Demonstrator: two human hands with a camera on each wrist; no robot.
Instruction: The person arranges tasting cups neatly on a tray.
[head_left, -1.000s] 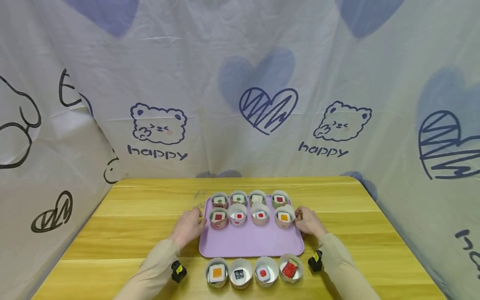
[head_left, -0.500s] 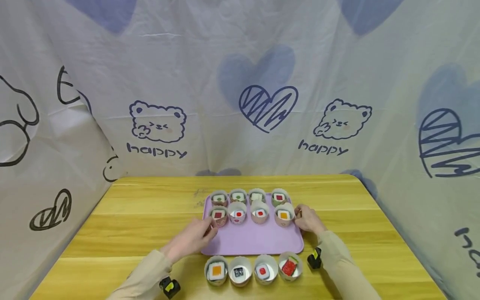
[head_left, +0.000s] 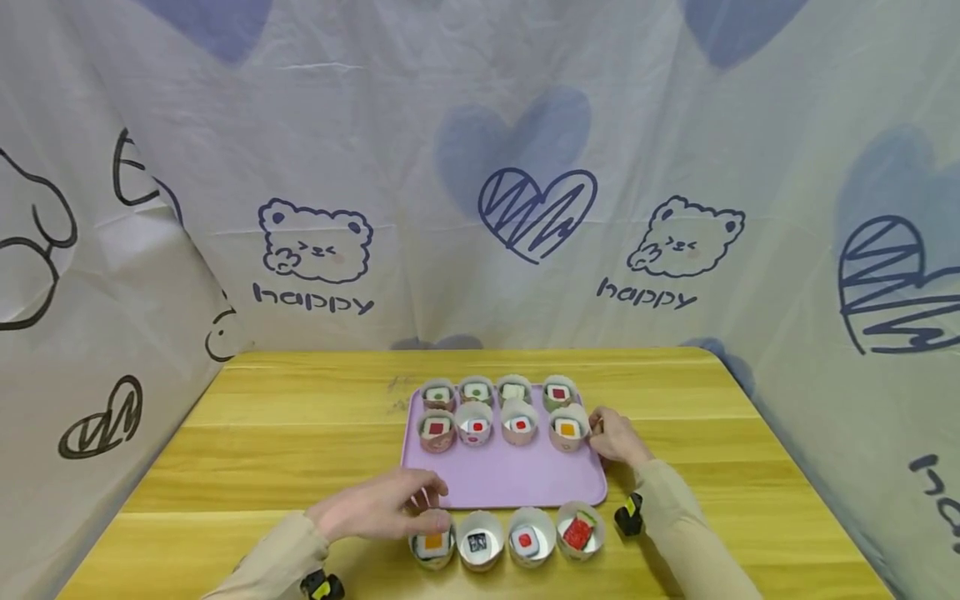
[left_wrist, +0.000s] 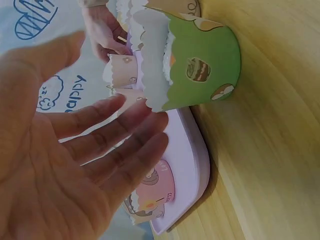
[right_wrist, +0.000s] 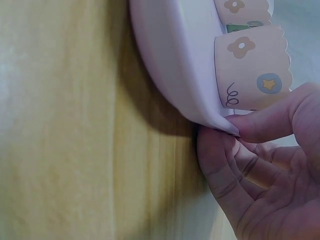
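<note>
My left hand [head_left: 382,505] reaches over the leftmost cup of the front row, thumb and fingers spread apart around its rim. That paper cup [left_wrist: 207,67] is green with a scalloped edge and holds a white block with an orange square [head_left: 432,543]. In the left wrist view the palm faces the cup and nothing lies in it. My right hand [head_left: 617,435] pinches the right rim of the pink tray [head_left: 517,483] between thumb and fingers. Just inside that rim stands a beige paper cup [right_wrist: 252,70] printed with flowers and a star.
Two rows of paper cups with small sushi-like pieces stand on the tray's back half. Along its front edge, on the wooden table [head_left: 300,417], are more cups holding a black piece [head_left: 477,543], a red-dotted piece [head_left: 525,542] and a red piece [head_left: 578,533]. A printed curtain [head_left: 420,250] hangs behind.
My left hand has let go of the tray's left edge and moved toward me, down to the leftmost front cup. The right hand still pinches the tray's right rim.
</note>
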